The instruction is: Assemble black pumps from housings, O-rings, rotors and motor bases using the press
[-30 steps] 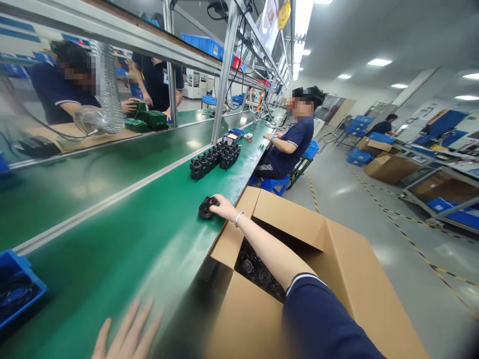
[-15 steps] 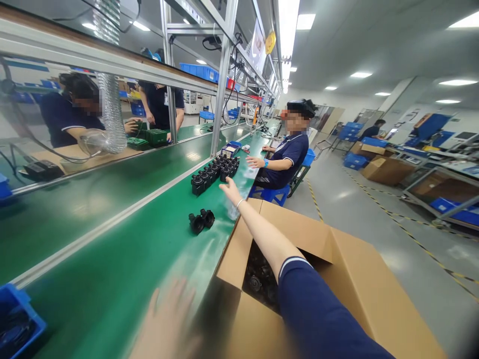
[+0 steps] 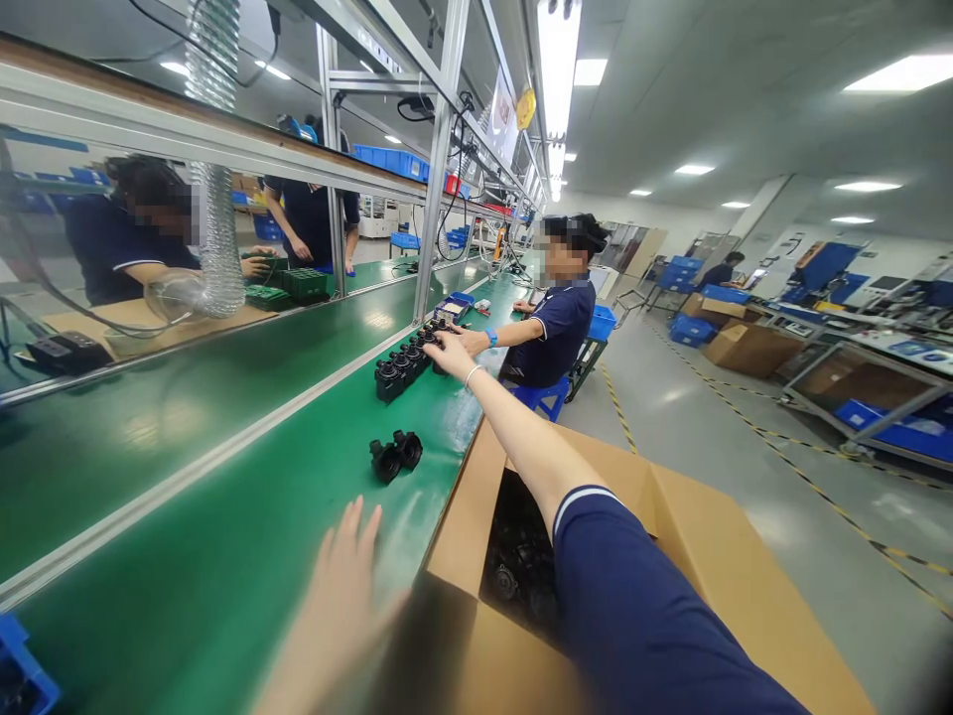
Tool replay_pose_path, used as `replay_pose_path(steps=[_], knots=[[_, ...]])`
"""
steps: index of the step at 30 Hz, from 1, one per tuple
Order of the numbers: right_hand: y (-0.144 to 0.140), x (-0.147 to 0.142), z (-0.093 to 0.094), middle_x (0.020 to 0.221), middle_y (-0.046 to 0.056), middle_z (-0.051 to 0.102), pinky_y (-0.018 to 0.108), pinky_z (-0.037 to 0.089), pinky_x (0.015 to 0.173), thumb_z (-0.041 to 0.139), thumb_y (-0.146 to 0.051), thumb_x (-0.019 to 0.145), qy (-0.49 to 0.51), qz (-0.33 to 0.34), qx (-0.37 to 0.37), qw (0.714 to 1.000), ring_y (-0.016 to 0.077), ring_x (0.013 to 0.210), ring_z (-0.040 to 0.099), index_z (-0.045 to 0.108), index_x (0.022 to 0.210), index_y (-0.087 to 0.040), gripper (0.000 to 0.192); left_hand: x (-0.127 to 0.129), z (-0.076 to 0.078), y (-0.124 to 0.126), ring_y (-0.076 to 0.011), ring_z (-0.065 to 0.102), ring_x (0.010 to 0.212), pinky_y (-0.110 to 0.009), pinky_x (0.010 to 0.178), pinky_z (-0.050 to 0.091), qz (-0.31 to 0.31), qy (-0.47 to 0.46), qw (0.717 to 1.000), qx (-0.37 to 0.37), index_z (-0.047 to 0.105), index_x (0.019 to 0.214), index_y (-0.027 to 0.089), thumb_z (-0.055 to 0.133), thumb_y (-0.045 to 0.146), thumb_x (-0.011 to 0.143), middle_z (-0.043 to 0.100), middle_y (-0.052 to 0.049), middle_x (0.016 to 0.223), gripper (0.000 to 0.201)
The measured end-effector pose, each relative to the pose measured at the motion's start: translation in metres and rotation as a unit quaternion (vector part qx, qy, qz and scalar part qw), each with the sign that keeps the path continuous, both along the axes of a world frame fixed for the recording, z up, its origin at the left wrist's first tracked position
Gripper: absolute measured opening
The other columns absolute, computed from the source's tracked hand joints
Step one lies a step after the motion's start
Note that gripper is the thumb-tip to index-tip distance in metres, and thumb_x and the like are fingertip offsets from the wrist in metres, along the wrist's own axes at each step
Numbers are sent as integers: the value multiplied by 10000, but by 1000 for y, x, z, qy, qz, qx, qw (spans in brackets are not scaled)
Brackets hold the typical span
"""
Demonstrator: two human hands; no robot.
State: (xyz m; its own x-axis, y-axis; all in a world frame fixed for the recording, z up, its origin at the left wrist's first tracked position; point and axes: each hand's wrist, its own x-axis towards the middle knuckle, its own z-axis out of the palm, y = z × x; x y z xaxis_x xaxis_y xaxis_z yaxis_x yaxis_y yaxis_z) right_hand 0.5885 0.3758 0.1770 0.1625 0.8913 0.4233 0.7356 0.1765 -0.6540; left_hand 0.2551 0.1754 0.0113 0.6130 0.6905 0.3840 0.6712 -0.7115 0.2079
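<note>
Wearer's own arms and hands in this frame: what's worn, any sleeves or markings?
Both hands are bare, no gloves. The right arm wears a short navy sleeve with a thin white trim line at the cuff, forearm uncovered. A slim silver-coloured bracelet sits behind the right hand. The left hand is blurred; no sleeve or jewellery visible there.

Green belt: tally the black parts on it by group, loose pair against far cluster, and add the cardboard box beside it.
Loose black parts: 2
Cluster by the right hand: too packed to count
Cardboard box: 1
Total countable: 3
</note>
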Motion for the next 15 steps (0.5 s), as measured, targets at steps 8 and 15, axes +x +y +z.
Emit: replay_pose_path(steps=[8, 15], knots=[[-112, -100, -96, 1343, 62, 593, 454, 386, 1119, 662, -532, 866, -99, 184, -50, 977, 266, 1286, 513, 598, 1312, -316, 500, 12, 7, 14, -381, 280, 1481, -581, 1144, 329, 17, -52, 998, -30, 121, 1551, 132, 549, 492, 866, 131, -244, 1633, 884], [-143, -138, -128, 1232, 74, 584, 421, 416, 1040, 669, -365, 884, -98, 157, -14, 983, 230, 1162, 528, 621, 1201, -258, 339, 11, 1, 16, -370, 319, 1466, -582, 1113, 374, 9, -82, 996, -18, 75, 1560, 159, 581, 411, 835, 214, -240, 1610, 919]])
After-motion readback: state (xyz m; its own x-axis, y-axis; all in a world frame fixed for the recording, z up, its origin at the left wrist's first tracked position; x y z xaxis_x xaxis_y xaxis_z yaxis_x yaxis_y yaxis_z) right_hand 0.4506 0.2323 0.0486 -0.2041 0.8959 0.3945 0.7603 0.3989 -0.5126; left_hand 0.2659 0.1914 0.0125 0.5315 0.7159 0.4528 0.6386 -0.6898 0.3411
